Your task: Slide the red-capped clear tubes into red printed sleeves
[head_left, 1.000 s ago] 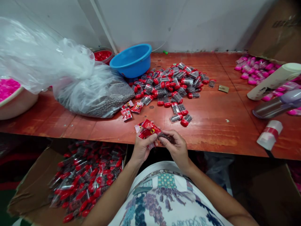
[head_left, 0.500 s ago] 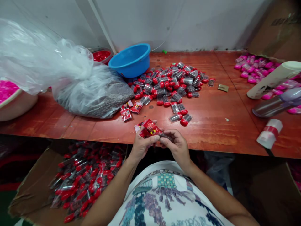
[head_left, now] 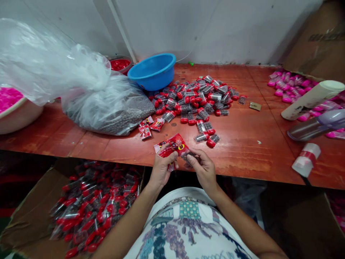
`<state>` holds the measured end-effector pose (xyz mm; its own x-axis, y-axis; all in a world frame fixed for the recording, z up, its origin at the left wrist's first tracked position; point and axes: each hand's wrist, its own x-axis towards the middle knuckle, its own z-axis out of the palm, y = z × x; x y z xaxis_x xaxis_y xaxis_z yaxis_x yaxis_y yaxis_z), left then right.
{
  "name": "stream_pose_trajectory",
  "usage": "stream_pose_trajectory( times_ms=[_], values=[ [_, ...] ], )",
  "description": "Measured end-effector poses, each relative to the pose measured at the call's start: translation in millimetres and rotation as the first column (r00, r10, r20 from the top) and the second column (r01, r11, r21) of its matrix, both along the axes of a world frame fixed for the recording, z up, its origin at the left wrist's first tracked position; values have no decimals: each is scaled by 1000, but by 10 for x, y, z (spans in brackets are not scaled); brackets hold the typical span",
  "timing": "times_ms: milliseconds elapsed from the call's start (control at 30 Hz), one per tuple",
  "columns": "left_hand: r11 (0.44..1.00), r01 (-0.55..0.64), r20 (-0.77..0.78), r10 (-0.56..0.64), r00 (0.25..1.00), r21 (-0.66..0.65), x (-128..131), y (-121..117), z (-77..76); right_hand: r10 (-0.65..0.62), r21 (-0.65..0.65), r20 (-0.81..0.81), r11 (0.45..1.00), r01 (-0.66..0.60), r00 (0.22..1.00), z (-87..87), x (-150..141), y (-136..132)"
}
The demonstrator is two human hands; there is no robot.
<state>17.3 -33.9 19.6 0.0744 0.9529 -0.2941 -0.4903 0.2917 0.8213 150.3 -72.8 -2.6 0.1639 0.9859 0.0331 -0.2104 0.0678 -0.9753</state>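
My left hand is closed around red printed packets, which look flat and fan out past its fingers and thumb. Close beside it, my right hand pinches a small clear container of dark beads, right up against the packets; its far end is hidden by them and by my fingers. Both hands are at the table's front edge. Just beyond them lie a few small red printed bundles and several clear bead containers with red caps.
A large pile of red-capped containers covers the table's middle, beside a blue basin. A plastic bag of dark beads stands left. Bottles and a white roll lie right. Below is a cardboard box of containers.
The red packet in my left hand has turned and spread wider. My right thumb has shifted on the container, now against the packet's edge. The view has tilted slightly.
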Motion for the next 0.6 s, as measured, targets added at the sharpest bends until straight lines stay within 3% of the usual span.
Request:
stream_pose_trajectory(
  times_ms=[167,333,467,600],
  values=[
    [1000,-23,-70,23,997,2,52,-34,69,-20,34,77,999,17,997,-6,-51,-37],
    [999,23,-80,-20,997,31,29,-23,102,-16,-89,-126,996,4,992,96,-69,-39],
    [991,120,-62,-117,991,57,-19,-4,84,33,-141,-181,988,-59,983,179,-54,-37],
    [988,137,-38,-134,990,69,-42,-10,66,2,-82,-73,997,-8,997,131,-60,-52]
  ],
)
